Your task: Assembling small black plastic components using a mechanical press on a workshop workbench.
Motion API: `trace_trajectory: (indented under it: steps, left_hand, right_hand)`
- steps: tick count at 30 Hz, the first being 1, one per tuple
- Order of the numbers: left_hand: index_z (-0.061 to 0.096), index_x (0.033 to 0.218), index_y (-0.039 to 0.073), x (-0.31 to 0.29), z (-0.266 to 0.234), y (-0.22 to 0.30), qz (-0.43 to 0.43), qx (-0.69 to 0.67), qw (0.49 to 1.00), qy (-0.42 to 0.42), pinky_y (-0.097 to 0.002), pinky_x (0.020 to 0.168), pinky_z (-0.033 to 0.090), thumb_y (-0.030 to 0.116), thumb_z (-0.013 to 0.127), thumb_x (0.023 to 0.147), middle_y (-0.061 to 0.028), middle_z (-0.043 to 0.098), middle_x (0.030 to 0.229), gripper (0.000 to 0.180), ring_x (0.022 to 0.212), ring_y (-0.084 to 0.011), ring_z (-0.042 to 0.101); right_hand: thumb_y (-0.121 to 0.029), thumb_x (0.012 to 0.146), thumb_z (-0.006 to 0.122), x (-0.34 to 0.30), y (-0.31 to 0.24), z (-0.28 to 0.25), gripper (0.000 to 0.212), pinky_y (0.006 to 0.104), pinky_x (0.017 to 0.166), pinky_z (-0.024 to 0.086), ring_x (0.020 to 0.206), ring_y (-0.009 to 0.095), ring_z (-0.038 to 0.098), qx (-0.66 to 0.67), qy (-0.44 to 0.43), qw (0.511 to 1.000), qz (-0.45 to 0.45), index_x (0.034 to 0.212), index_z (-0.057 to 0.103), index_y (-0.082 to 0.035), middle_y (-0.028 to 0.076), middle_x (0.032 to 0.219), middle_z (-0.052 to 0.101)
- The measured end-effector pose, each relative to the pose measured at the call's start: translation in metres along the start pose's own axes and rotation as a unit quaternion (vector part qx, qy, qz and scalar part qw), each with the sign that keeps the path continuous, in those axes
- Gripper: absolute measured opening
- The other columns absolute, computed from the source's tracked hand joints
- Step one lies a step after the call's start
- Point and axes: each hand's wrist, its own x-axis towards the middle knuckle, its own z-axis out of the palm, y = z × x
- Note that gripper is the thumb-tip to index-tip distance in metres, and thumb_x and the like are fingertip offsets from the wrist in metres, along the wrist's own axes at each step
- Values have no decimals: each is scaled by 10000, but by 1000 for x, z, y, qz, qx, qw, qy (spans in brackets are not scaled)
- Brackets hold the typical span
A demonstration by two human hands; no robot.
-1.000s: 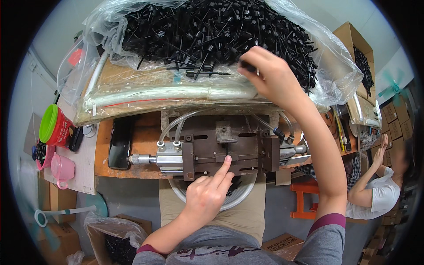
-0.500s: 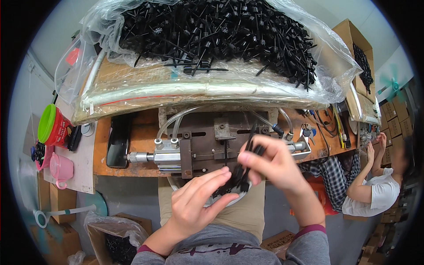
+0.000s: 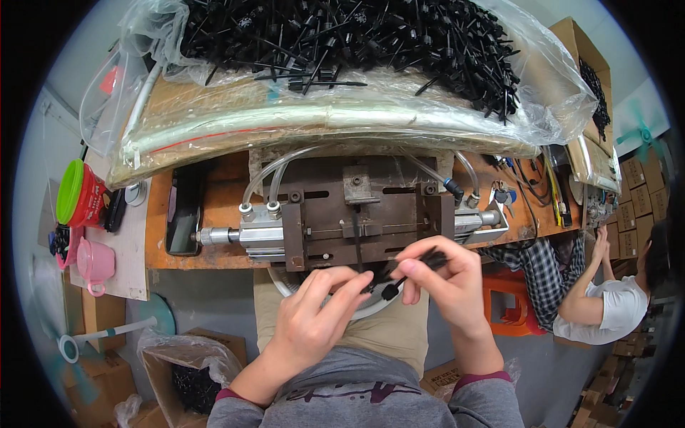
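Note:
My left hand (image 3: 321, 307) is closed, its thumb and fingertips pinching a small black plastic piece (image 3: 369, 284) below the front edge of a brown metal fixture (image 3: 332, 257). From those fingertips a thin black strip (image 3: 358, 242) runs up over the fixture's middle; whether it joins the pinched piece I cannot tell. To the right, my right hand (image 3: 446, 282) is closed around black plastic parts with thin stems (image 3: 432, 258). One blocky black end pokes out toward my left hand. Beneath both hands, a pale round rim (image 3: 374, 309) shows partly above my lap.
Behind the fixture, a plastic-lined box (image 3: 321, 118) holds a heap of black stemmed parts (image 3: 357, 43). Air cylinders (image 3: 260, 239) with clear hoses flank the fixture. A phone (image 3: 184, 221), pink cup (image 3: 95, 260) and keys (image 3: 503, 196) lie around it. Another person (image 3: 599, 299) sits at right.
My hands have moved apart. The right hand has turned and lowered, its black parts now pointing down-left. My left fingers have closed into a pinch. The view has shifted slightly.

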Motion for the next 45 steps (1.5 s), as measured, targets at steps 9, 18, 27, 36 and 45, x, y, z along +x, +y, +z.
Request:
trace_trajectory:
  steps: [9,18,27,36,45]
  left_hand:
    - [693,1017,7,5,19,-11,48,153,985,-60,-327,741,577,87,745,768,-158,622,1322,267,835,-262,707]
    - [708,994,19,9,20,-12,26,153,986,-65,-278,613,538,101,767,755,-121,656,1282,260,676,-191,681]
    - [718,1003,23,3,6,4,105,-9,994,-9,-253,567,500,158,798,740,-77,710,1025,306,701,-151,670]
    - [722,990,9,-2,4,10,46,-31,998,-22,-287,617,552,12,817,676,-86,691,967,328,770,-203,681]
    - [690,979,2,3,22,-11,53,149,986,-45,-350,734,549,64,784,688,-153,653,1273,312,833,-261,697]
  right_hand:
    - [99,886,638,-14,-7,-3,230,294,710,607,841,238,734,59,24,998,-11,1116,626,90,188,948,714]
    - [115,817,707,-17,12,-11,294,259,589,593,674,180,702,53,34,998,-4,1101,637,93,157,870,710]
    - [97,819,724,-14,24,-4,373,229,554,562,629,146,681,113,52,992,2,1163,587,57,91,825,675]
    - [-10,931,628,-17,27,-5,289,309,701,572,747,192,692,99,61,990,-80,1201,572,76,178,996,693]
    - [-418,1031,353,-26,25,-8,672,472,1032,452,1154,390,616,148,-5,979,-138,1367,424,160,322,1307,537]
